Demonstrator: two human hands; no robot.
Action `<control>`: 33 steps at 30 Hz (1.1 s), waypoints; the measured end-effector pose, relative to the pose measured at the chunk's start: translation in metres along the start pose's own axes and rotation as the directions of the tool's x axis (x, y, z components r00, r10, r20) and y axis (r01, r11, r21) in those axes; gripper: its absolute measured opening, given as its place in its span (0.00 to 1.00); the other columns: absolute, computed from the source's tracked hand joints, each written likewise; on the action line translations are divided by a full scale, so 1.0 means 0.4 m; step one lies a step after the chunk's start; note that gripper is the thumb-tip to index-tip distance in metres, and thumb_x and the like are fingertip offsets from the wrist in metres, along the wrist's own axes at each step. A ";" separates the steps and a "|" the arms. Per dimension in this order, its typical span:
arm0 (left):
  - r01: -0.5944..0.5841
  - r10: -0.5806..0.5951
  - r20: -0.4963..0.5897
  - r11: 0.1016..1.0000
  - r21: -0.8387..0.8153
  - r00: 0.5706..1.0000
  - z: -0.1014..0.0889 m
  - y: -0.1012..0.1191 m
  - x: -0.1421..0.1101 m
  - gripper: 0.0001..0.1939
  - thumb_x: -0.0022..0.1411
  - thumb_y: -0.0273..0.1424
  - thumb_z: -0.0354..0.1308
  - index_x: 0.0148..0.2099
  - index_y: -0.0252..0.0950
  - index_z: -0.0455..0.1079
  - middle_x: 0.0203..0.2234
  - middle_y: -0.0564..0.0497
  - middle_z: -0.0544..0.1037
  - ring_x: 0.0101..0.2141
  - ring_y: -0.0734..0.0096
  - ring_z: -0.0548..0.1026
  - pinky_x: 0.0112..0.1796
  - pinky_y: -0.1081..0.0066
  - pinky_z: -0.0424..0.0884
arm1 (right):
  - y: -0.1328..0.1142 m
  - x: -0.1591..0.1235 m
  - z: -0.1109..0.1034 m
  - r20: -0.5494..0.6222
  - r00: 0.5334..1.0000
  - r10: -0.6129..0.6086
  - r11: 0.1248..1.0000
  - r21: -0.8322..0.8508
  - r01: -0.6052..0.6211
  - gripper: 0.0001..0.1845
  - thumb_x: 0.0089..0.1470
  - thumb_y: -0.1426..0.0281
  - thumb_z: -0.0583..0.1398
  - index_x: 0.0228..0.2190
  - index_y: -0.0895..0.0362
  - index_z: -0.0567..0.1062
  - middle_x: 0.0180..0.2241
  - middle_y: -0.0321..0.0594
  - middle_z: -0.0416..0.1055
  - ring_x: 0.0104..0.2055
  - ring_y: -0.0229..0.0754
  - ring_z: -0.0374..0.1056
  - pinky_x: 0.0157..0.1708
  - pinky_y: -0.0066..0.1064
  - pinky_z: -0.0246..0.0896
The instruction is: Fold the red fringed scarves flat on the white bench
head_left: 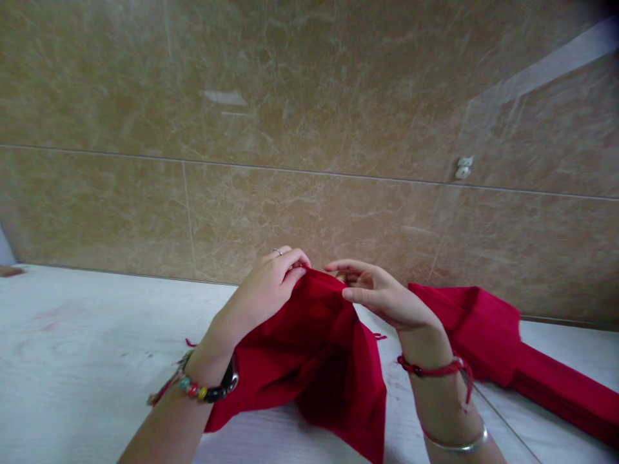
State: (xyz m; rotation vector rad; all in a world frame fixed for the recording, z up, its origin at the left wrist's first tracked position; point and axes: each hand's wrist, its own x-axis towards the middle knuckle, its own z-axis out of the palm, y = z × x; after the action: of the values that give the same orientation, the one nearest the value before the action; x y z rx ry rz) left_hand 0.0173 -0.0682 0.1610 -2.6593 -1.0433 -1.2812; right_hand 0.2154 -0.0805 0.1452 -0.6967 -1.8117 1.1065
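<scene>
A piece of red cloth [309,348] hangs in folds between my two hands, its upper edge lifted off the white surface. My left hand [271,287] pinches that edge between thumb and fingers. At the edge's right end, my right hand [380,296] is closed on the cloth, with the thumb in front and some fingertips hidden behind; its index finger points toward my left hand. Lower down, the cloth spreads into an open fold and reaches the bottom of the view.
More folded red fabric [483,335] lies to the right, with a long stacked strip [565,390] running to the edge of view. The white wood-grain tabletop [87,348] meets a brown tiled wall [309,212]. A small white fitting [463,167] is on the wall.
</scene>
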 end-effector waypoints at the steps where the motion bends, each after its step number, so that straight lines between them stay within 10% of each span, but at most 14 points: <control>1: -0.001 0.001 -0.014 1.000 0.009 1.000 -0.001 -0.001 0.000 0.07 0.60 0.26 0.47 0.33 0.37 0.66 0.29 0.53 0.72 0.33 0.73 0.70 0.36 0.72 0.65 | 0.002 0.002 -0.002 -0.020 1.000 0.001 1.000 -0.016 -0.002 0.21 0.42 0.67 0.63 0.41 0.54 0.69 0.34 0.36 0.69 0.35 0.36 0.65 0.35 0.28 0.61; 7: -0.004 0.025 -0.174 0.992 0.123 0.984 -0.016 -0.033 0.004 0.08 0.60 0.27 0.48 0.31 0.36 0.66 0.27 0.53 0.71 0.31 0.72 0.70 0.34 0.72 0.64 | -0.005 -0.010 -0.036 -0.065 0.994 0.092 0.815 -0.569 -0.113 0.10 0.43 0.66 0.61 0.29 0.58 0.72 0.22 0.32 0.66 0.25 0.34 0.60 0.24 0.26 0.54; 12: 0.045 0.003 -0.269 0.984 0.172 0.963 -0.025 -0.068 0.012 0.08 0.59 0.28 0.47 0.31 0.36 0.67 0.27 0.52 0.71 0.31 0.71 0.69 0.35 0.71 0.64 | -0.025 -0.040 -0.061 -0.330 0.937 -0.117 0.520 -0.824 -0.225 0.02 0.42 0.71 0.57 0.21 0.56 0.67 0.18 0.30 0.63 0.21 0.34 0.58 0.23 0.26 0.50; 18: 0.098 -0.023 -0.346 0.975 0.200 0.938 -0.039 -0.064 0.010 0.09 0.60 0.29 0.46 0.33 0.36 0.67 0.29 0.52 0.71 0.33 0.71 0.69 0.37 0.72 0.64 | -0.010 -0.024 -0.086 -0.579 0.596 -0.556 0.426 -0.815 -0.394 0.05 0.39 0.75 0.53 0.24 0.55 0.66 0.23 0.37 0.66 0.26 0.40 0.62 0.29 0.31 0.55; 22: 0.143 -0.054 -0.374 0.966 0.215 0.926 -0.053 -0.059 0.006 0.09 0.60 0.29 0.46 0.33 0.36 0.67 0.30 0.52 0.72 0.34 0.71 0.69 0.38 0.73 0.64 | 0.007 -0.015 -0.116 -0.575 0.483 -0.661 0.445 -0.818 -0.365 0.08 0.39 0.75 0.52 0.27 0.55 0.67 0.28 0.40 0.68 0.30 0.43 0.64 0.34 0.36 0.58; 29: 0.174 -0.026 -0.501 0.952 0.252 0.865 -0.092 -0.053 -0.009 0.08 0.60 0.29 0.48 0.32 0.37 0.67 0.30 0.52 0.72 0.34 0.70 0.70 0.38 0.72 0.64 | 0.021 -0.013 -0.108 -0.525 0.501 -0.688 0.432 -0.851 -0.299 0.16 0.39 0.78 0.50 0.32 0.55 0.69 0.32 0.41 0.68 0.34 0.43 0.64 0.36 0.34 0.59; 33: 0.195 -0.036 -0.528 0.949 0.249 0.849 -0.110 -0.060 -0.016 0.08 0.60 0.30 0.48 0.32 0.37 0.67 0.29 0.52 0.71 0.34 0.69 0.70 0.37 0.71 0.65 | 0.041 0.014 -0.151 -0.456 0.665 -0.592 0.345 -0.889 -0.302 0.17 0.38 0.79 0.50 0.32 0.56 0.71 0.31 0.43 0.70 0.34 0.44 0.65 0.36 0.34 0.60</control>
State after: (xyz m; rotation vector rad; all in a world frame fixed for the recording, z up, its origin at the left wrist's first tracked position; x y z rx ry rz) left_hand -0.0298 -0.0654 0.1796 -1.8937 -1.1974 -1.5901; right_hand 0.2667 -0.0445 0.1461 -1.3379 -1.5258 -0.5983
